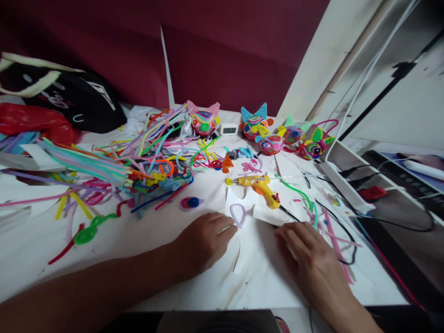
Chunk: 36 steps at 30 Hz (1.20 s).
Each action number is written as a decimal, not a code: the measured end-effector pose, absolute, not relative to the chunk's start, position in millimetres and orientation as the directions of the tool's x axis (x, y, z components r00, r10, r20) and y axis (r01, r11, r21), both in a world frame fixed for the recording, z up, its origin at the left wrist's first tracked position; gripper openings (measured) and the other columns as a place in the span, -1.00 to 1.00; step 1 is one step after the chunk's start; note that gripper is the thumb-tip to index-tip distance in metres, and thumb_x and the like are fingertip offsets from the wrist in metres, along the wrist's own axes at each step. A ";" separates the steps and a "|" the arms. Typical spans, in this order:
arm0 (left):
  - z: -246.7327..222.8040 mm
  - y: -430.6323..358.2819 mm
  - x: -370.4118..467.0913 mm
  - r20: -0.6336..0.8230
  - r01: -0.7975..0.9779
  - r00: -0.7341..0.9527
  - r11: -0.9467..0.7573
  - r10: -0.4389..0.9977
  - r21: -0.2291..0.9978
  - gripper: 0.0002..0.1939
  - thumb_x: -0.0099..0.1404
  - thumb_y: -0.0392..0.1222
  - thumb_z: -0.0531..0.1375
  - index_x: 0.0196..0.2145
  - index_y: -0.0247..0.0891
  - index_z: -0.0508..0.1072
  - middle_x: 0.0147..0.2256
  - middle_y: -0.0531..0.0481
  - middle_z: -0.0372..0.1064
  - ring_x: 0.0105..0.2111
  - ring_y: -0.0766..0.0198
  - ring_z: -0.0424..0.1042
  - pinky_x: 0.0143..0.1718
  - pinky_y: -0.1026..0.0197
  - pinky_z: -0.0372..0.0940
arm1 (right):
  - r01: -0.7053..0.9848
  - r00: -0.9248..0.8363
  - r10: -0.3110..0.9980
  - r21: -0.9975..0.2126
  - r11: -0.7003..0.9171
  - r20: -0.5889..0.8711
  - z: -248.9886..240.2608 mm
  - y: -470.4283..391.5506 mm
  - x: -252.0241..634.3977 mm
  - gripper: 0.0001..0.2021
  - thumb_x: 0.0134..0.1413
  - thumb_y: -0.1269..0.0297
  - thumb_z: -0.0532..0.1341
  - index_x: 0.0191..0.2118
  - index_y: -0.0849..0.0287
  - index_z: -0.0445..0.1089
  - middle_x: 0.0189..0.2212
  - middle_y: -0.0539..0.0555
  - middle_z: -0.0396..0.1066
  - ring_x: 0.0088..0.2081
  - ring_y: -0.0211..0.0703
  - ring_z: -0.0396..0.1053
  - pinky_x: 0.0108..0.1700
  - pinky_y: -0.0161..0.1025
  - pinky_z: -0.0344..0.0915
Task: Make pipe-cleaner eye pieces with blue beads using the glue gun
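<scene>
A small lilac pipe-cleaner loop (238,215) stands out on the white paper at the middle of the table. My left hand (208,238) has its fingertips at the loop's lower end, closed together; whether they pinch it is hard to see. To the right, my right hand (307,252) rests on the table with fingers bent and bunched; anything under them is hidden. Beyond the loop lies a yellow glue gun (260,186), its nozzle pointing left and its black cord running toward my right hand. A red and blue coiled piece (191,202) sits left of the loop.
Colourful pipe cleaners (90,166) are heaped on the left. Along the back stand several decorated animal heads (204,122) and a small digital clock (229,129). A power strip (347,187) with cables is at the right, a black bag (86,101) at the back left.
</scene>
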<state>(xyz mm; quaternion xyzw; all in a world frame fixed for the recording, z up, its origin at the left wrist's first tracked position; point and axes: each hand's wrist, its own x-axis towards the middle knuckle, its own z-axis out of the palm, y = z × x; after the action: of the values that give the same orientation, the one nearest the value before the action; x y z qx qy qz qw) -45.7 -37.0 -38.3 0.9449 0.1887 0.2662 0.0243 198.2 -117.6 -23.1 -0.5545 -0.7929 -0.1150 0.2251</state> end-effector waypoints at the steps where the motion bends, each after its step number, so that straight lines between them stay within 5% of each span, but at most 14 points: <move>1: -38.3 -34.6 -46.1 0.503 0.351 0.780 -0.926 0.373 0.141 -0.73 0.32 -0.43 0.01 -0.08 -0.39 0.40 -0.13 -0.19 0.44 -0.10 0.13 0.41 -0.06 0.07 0.37 | 0.901 -0.316 0.808 -0.110 0.420 0.498 -22.3 -119.9 191.0 -0.87 0.26 0.44 0.11 -0.21 0.23 0.42 -0.27 0.18 0.45 -0.24 -0.03 0.37 -0.20 -0.10 0.36; 9: -40.2 -25.2 -45.5 0.502 0.349 0.788 -0.930 0.357 0.114 -0.77 0.34 -0.39 0.02 -0.16 -0.38 0.44 -0.13 -0.18 0.44 -0.01 0.12 0.38 0.01 0.06 0.34 | 0.787 -0.480 0.738 -0.139 0.601 0.475 -38.8 -127.2 153.1 -0.74 0.30 0.28 0.12 0.00 0.24 0.45 0.02 0.13 0.47 0.04 0.07 0.40 0.02 0.02 0.39; 22: -42.8 -36.2 -44.1 0.455 0.377 0.820 -0.926 0.347 0.026 -0.80 0.36 -0.38 0.01 -0.19 -0.33 0.42 -0.20 -0.16 0.46 -0.18 0.14 0.45 -0.14 0.07 0.38 | 0.746 -0.565 0.731 -0.142 0.650 0.382 -35.8 -135.2 172.6 -0.72 0.28 0.33 0.14 0.03 0.29 0.43 0.05 0.19 0.44 0.15 0.07 0.33 0.12 0.06 0.36; 31: -45.9 -33.5 -42.9 0.464 0.331 0.833 -0.944 0.301 0.019 -0.67 0.38 -0.36 0.03 0.08 -0.36 0.33 0.06 -0.18 0.38 0.03 0.12 0.38 -0.02 0.07 0.34 | 0.847 -0.411 0.741 -0.078 0.526 0.532 -22.6 -124.2 191.5 -0.77 0.26 0.44 0.13 -0.01 0.33 0.38 -0.09 0.25 0.47 -0.04 0.01 0.38 -0.02 -0.01 0.35; 36: -50.2 -32.9 -42.7 0.450 0.345 0.834 -0.938 0.319 0.026 -0.66 0.33 -0.38 0.08 0.06 -0.32 0.35 0.04 -0.15 0.40 0.00 0.15 0.39 -0.03 0.08 0.33 | 0.921 -0.368 0.821 0.049 0.387 0.437 -23.9 -96.0 203.5 -0.81 0.25 0.44 0.10 -0.11 0.28 0.43 -0.17 0.23 0.47 -0.15 0.06 0.34 -0.16 -0.01 0.30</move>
<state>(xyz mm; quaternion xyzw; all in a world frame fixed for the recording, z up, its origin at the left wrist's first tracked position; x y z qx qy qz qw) -42.7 -32.9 -50.2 0.9572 0.1734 0.2299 -0.0278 203.5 -96.0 -23.9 -0.5347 -0.8143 -0.1442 0.1737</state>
